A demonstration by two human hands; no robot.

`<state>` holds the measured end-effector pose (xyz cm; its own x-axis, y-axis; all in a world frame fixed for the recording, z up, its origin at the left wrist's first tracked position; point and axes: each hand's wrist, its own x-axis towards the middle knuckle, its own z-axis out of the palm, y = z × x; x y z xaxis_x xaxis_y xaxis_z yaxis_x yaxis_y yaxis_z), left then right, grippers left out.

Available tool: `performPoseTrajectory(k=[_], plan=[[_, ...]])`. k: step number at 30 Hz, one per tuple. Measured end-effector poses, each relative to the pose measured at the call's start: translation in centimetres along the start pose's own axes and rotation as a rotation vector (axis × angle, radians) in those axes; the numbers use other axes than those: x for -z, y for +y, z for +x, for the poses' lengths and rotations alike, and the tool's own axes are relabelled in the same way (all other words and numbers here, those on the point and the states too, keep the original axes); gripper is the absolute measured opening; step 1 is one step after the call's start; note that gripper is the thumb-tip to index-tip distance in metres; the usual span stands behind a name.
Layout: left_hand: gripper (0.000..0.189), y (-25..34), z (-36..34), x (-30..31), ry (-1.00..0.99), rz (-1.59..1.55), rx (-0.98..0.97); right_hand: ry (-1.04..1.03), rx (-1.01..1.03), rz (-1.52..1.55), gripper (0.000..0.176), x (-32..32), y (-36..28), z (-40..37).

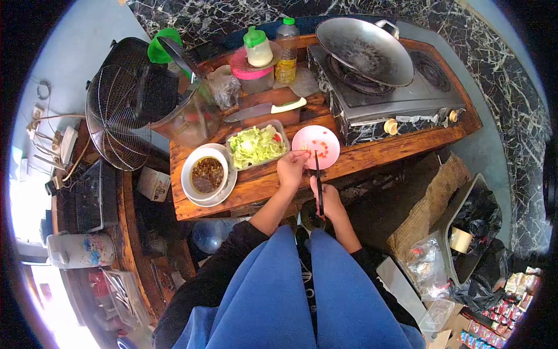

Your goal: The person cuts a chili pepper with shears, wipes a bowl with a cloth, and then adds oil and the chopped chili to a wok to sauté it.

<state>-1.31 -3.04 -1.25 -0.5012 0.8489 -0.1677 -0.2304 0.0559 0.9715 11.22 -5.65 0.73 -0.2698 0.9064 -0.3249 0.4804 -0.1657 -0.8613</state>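
A pink plate (331,135) with small red cut pieces (323,148) lies near the front edge of the wooden counter. My left hand (292,170) is at its left rim, fingertips pinched together; what they hold is too small to make out. My right hand (329,202), below the plate, is closed around a slim black knife-like tool (319,189), whose tip reaches over the plate. Left of the plate sits a clear container of shredded lettuce (254,146) with a bit of red at its side. Beside that, a white bowl of dark sauce (206,175) rests on a plate.
A knife with a pale handle (289,105) lies on a cutting board behind the lettuce. A wok (366,52) sits on the gas stove (401,104) at the right. Behind stand an oil bottle (286,55) and a green-capped jar (257,49). A fan (116,116) is at the left.
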Motion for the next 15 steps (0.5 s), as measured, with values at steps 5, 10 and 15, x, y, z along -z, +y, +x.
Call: performPoseTrajectory(k=[5, 10, 15], plan=[[0.013, 0.6, -0.2, 0.4, -0.052, 0.089, 0.041, -0.030, 0.057, -0.031, 0.066, 0.5, -1.9, -0.9], [0.013, 0.5, -0.2, 0.6, -0.077, 0.156, 0.008, -0.030, 0.043, -0.088, 0.067, 0.2, -1.4, -0.5], [0.012, 1.8, -0.6, 0.8, -0.072, 0.309, -0.089, 0.024, 0.089, -0.097, 0.067, 0.1, -1.3, -0.5]])
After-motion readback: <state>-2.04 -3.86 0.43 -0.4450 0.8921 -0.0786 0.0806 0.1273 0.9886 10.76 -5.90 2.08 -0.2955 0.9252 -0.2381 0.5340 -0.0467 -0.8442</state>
